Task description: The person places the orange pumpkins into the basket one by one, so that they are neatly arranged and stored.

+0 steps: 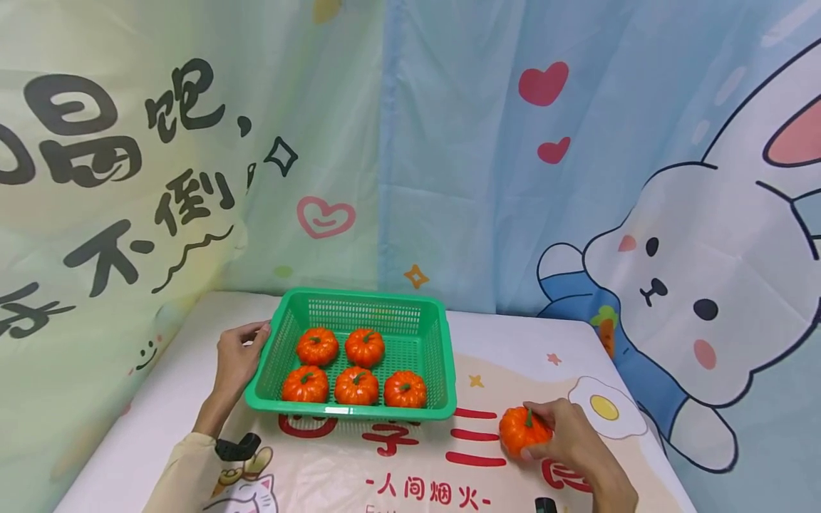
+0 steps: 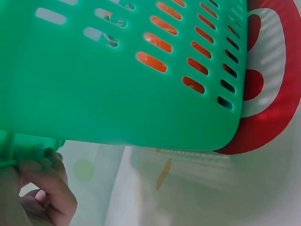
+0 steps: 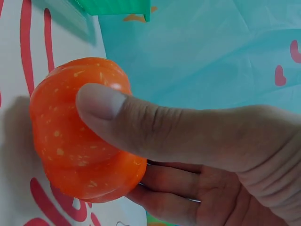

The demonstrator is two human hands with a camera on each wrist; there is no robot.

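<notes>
A small orange pumpkin [image 1: 515, 432] with a green stem is gripped by my right hand [image 1: 567, 436], to the right of the green basket [image 1: 355, 411]. In the right wrist view the thumb presses on the side of the pumpkin [image 3: 70, 136], with the other fingers partly hidden behind it. My left hand [image 1: 240, 356] holds the basket's left rim, its fingers curled over the edge in the left wrist view. Inside the basket sit several similar pumpkins [image 1: 356, 387], two at the back and the others along the front.
The table [image 1: 474, 335] has a printed cloth with red characters, a fried egg [image 1: 605, 407] and a cat figure. Behind it hangs a curtain [image 1: 442, 178] with hearts and a large rabbit. Black wrist straps [image 1: 239, 447] show near the front.
</notes>
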